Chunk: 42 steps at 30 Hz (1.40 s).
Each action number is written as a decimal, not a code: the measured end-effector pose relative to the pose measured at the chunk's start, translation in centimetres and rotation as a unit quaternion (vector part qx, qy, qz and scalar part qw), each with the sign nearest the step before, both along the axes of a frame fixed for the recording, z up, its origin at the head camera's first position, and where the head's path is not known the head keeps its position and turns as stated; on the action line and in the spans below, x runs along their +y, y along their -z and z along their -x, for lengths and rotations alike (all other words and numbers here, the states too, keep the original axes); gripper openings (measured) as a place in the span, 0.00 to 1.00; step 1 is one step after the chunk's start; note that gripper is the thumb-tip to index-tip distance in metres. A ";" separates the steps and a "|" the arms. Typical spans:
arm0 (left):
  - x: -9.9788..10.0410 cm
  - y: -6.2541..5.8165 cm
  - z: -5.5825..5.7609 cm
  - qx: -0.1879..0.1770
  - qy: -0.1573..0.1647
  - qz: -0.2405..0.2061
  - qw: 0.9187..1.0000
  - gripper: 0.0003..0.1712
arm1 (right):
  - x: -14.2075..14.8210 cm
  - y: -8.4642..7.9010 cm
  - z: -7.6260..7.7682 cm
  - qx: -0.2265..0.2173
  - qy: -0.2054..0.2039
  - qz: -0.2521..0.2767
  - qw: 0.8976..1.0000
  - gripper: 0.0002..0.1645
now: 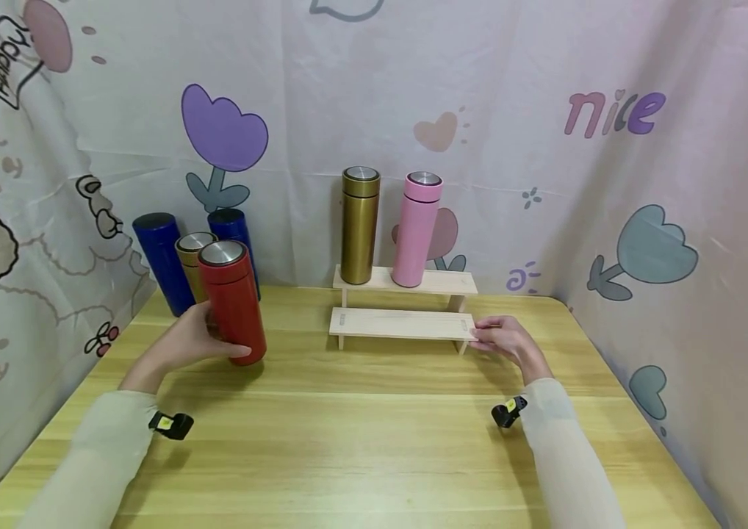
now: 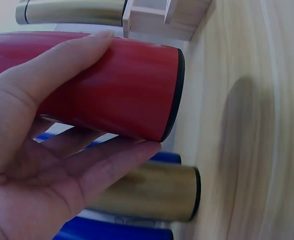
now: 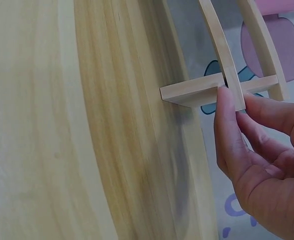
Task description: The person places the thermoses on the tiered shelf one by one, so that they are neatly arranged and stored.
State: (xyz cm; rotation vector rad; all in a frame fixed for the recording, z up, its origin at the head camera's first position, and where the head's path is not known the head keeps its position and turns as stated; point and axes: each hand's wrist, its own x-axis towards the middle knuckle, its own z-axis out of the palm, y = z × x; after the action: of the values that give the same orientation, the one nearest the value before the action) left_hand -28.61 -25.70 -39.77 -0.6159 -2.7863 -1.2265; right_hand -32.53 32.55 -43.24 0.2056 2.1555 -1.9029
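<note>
My left hand (image 1: 189,342) grips a red thermos (image 1: 236,312) with a silver lid top, thumb on one side and fingers on the other. In the left wrist view the thermos's black base hangs clear of the table, its shadow lying apart from it. On the right, my right hand (image 1: 508,339) pinches the right end of the lower step of a two-step wooden rack (image 1: 400,323), thumb and fingers at the board's corner. A gold thermos (image 1: 361,228) and a pink thermos (image 1: 417,231) stand upright on the rack's upper step.
Behind the red thermos at the back left stand two blue thermoses (image 1: 165,264) and another gold thermos (image 1: 190,273), partly hidden. A printed curtain (image 1: 500,88) hangs along the back and sides of the wooden table (image 1: 361,441).
</note>
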 end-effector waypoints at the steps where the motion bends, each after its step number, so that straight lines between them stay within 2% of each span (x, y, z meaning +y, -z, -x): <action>1: 0.3 0.0 0.1 -0.005 0.000 -0.001 1.000 0.41 | 0.0 0.0 0.0 0.000 -0.001 -0.001 1.000 0.27; 8: 2.5 -0.3 1.2 -0.024 0.027 -0.033 0.999 0.41 | 0.0 0.3 0.1 0.000 -0.002 0.001 1.000 0.27; 12: 3.7 -0.3 1.5 -0.025 0.028 -0.041 0.998 0.42 | 0.0 0.3 0.2 -0.002 0.000 0.001 1.000 0.27; 33: 8.2 -1.0 1.8 -0.023 0.047 -0.072 0.996 0.40 | 0.1 0.4 0.2 0.002 0.002 -0.015 1.000 0.26; 42: 9.7 -0.6 2.3 -0.030 0.066 -0.074 0.995 0.42 | 0.1 0.4 0.3 0.010 -0.006 -0.002 1.000 0.27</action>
State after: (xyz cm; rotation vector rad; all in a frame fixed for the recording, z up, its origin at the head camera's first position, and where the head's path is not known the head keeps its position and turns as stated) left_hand -30.92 -15.96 -39.18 -0.7731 -2.7063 -1.4841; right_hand -32.81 32.62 -43.63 0.1750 2.1693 -1.9033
